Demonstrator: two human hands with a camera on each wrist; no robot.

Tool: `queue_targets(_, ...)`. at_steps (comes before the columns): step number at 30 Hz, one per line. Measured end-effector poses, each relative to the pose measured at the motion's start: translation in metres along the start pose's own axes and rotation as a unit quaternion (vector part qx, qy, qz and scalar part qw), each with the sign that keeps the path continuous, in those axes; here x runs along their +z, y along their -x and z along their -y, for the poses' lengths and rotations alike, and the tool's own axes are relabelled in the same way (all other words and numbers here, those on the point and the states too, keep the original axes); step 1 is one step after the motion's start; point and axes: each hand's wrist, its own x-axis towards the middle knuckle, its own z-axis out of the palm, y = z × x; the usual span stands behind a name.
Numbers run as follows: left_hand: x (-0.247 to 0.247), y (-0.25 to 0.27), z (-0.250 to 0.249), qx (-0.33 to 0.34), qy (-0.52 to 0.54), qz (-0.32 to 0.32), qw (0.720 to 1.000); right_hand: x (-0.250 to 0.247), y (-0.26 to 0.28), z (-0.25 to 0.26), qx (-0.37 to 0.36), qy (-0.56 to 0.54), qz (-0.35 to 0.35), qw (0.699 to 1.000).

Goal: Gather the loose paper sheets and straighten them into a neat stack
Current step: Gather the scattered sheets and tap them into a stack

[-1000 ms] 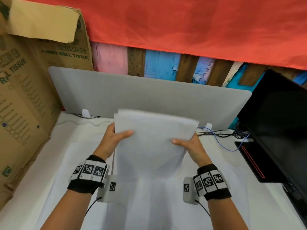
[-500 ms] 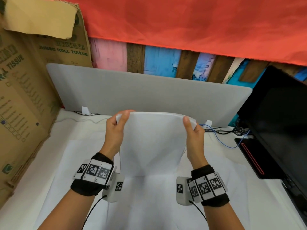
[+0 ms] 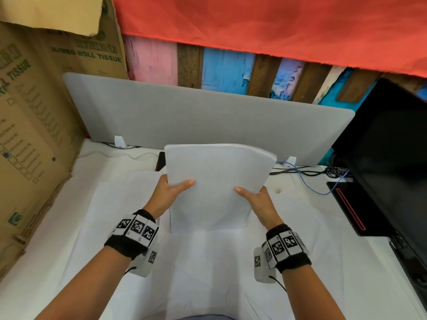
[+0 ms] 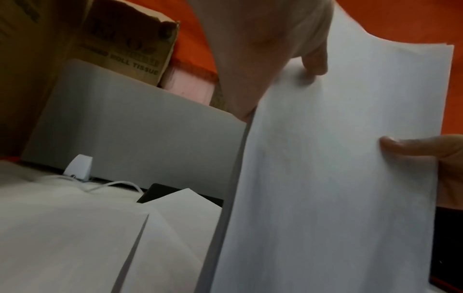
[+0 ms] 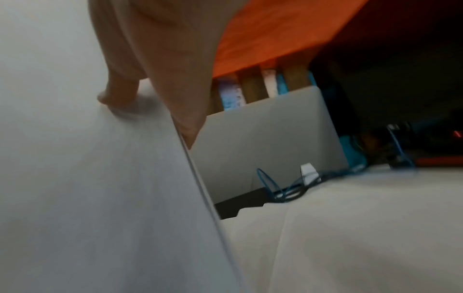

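A stack of white paper sheets (image 3: pixel 217 181) stands upright on its lower edge in the middle of the desk, leaning slightly away from me. My left hand (image 3: pixel 172 191) grips its left edge, thumb on the near face. My right hand (image 3: pixel 255 197) grips the right edge the same way. In the left wrist view the stack (image 4: pixel 338 168) fills the right half, with both thumbs pressed on it. In the right wrist view the stack (image 5: pixel 100 178) fills the left half. The fingers behind the sheets are hidden.
More white sheets (image 3: pixel 111 215) cover the desk under and around the stack. A grey divider panel (image 3: pixel 208 116) stands behind. A cardboard box (image 3: pixel 30 135) walls the left side. A black monitor (image 3: pixel 388 158) and cables (image 3: pixel 312 181) sit at the right.
Half a second ago both hands held the stack near its top corners, bowed. Now they grip it lower on the side edges, and the stack stands taller and flatter.
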Motion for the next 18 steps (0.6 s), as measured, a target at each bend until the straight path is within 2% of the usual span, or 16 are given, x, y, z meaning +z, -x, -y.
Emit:
queue_targets(4, 0.001, 0.000, -0.016, 0.034, 0.028, -0.007, 0.999, 0.001, 0.002, 0.014, -0.033, -0.032, -0.033, 0.998)
queue_targets(9, 0.012, -0.004, -0.058, 0.122, 0.068, -0.088, 0.986, 0.011, 0.010, 0.059, -0.103, -0.099, -0.081, 0.986)
queue_targets(12, 0.016, -0.008, -0.067, 0.171, 0.041, -0.133, 0.975, 0.015, 0.013, 0.075, -0.099, -0.124, -0.124, 0.980)
queue_targets(18, 0.021, -0.009, -0.064, 0.178, 0.049, -0.180, 0.966, 0.013, 0.007, 0.071, -0.107, -0.120, -0.111, 0.981)
